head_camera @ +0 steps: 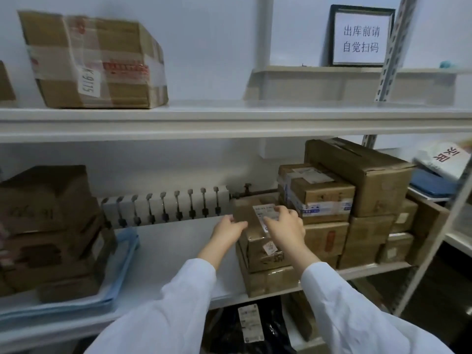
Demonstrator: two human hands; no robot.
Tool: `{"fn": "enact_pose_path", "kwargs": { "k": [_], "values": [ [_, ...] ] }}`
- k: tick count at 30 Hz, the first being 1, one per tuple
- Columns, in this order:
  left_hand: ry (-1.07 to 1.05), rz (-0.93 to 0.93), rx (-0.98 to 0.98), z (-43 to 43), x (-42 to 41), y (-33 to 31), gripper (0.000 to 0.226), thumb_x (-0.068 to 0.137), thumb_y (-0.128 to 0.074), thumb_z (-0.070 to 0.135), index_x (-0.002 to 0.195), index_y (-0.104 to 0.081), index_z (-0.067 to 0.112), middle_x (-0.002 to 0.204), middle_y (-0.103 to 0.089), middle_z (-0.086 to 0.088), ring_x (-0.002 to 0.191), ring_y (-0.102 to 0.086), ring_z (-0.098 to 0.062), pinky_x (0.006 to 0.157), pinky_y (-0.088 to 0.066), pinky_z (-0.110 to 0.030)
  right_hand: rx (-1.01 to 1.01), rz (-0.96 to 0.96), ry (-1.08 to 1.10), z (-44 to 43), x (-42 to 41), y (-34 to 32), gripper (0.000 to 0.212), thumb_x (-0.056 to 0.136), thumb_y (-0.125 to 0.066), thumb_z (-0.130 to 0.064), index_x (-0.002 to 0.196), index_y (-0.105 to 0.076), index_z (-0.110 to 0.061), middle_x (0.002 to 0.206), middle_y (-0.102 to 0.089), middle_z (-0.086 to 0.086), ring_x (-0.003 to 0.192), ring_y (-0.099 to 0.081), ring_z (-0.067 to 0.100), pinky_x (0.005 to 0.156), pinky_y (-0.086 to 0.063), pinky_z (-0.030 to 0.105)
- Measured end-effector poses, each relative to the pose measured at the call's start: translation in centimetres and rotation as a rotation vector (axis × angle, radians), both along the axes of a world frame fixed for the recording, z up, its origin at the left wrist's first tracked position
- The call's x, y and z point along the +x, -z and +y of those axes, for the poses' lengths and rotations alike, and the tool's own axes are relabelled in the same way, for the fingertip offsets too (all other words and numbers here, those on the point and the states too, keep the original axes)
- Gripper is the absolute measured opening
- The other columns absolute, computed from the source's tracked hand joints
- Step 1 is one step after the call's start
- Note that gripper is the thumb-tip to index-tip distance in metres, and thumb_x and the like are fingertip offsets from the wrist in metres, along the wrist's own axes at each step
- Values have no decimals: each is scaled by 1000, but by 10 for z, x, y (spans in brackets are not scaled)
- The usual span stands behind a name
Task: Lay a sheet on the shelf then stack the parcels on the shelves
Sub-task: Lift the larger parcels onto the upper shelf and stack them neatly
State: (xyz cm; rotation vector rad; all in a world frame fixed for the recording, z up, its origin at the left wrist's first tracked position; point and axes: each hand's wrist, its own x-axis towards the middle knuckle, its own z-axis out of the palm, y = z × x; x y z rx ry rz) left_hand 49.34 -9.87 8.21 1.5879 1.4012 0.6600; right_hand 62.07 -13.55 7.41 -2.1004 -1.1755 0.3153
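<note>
Hands (227,229) (287,224) with fingers gripping small labelled parcel (258,226), top-shelf box (94,62) marked "K-9115"

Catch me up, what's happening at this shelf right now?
A person in white sleeves has both hands on a small parcel atop the stack at the middle of the shelf. The left hand is at its left edge; the right hand rests on its top, over the label. More parcels are stacked to the right. On the left, another stack sits on a blue sheet. Between the stacks the shelf is bare.
</note>
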Motion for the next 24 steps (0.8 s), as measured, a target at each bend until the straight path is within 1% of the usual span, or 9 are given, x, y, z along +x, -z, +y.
{"fn": "enact_pose_path", "kwargs": {
  "k": [3, 6, 10, 13, 15, 16, 18, 21, 24],
  "values": [
    [-56, -82, -249, -9, 20, 17, 78, 90, -54, 45, 148, -19, 6, 153, -27, -13, 138, -32, -31, 109, -33, -39, -48, 70, -14, 0, 25, 12, 55, 90, -50, -41, 140, -38, -20, 143, -38, 12, 131, -36, 34, 108, -30, 44],
    [-85, -177, -431, -17, 33, 29, 85, 87, -52, 57, 149, -18, 10, 155, -22, -11, 140, -26, -31, 113, -27, -42, -67, 134, -56, 0, 36, 22, 54, 90, -50, -36, 139, -39, -18, 142, -37, 13, 130, -36, 34, 108, -32, 45],
    [-130, -406, -573, -32, 40, 34, 71, 91, -48, 51, 145, -29, 9, 149, -32, -18, 136, -32, -34, 104, -32, -43, -58, 207, -65, 0, 43, 32, 54, 90, -53, -35, 139, -39, -17, 143, -35, 13, 132, -34, 33, 109, -32, 44],
    [-134, -476, -650, -29, 38, 47, 71, 87, -52, 57, 142, -34, 15, 140, -42, -22, 129, -40, -38, 94, -38, -47, -62, 247, -74, -1, 46, 35, 57, 90, -53, -32, 141, -36, -14, 144, -34, 15, 134, -30, 34, 108, -29, 41],
    [-141, -517, -647, -25, 37, 58, 62, 83, -54, 59, 127, -48, 15, 113, -60, -16, 106, -56, -35, 81, -43, -43, -49, 289, -69, -1, 46, 35, 57, 90, -53, -31, 141, -36, -13, 143, -36, 16, 133, -28, 33, 107, -30, 42],
    [-157, -541, -639, -23, 36, 63, 51, 84, -54, 57, 113, -55, 15, 98, -62, -13, 91, -58, -31, 77, -43, -39, -38, 304, -64, 0, 46, 35, 56, 91, -54, -32, 141, -37, -13, 142, -38, 15, 133, -29, 33, 106, -31, 43],
    [-204, -553, -619, -22, 35, 68, 32, 87, -54, 52, 86, -54, 20, 81, -56, -8, 73, -50, -24, 81, -38, -38, -20, 308, -53, 0, 44, 35, 55, 91, -55, -33, 139, -38, -14, 140, -39, 14, 132, -29, 32, 106, -32, 44],
    [-272, -638, -638, -20, 27, 62, 33, 87, -55, 48, 75, -51, 18, 78, -55, -10, 77, -48, -29, 92, -36, -43, 26, 300, -38, -1, 36, 33, 52, 89, -57, -34, 136, -42, -16, 139, -38, 11, 129, -36, 30, 105, -37, 44],
    [-286, -773, -650, -19, 11, 50, 37, 87, -50, 45, 75, -57, 10, 72, -61, -12, 75, -52, -29, 71, -43, -35, 86, 380, -59, -1, 27, 27, 46, 90, -57, -33, 131, -47, -14, 134, -44, 9, 114, -49, 23, 99, -45, 39]
  ]
}}
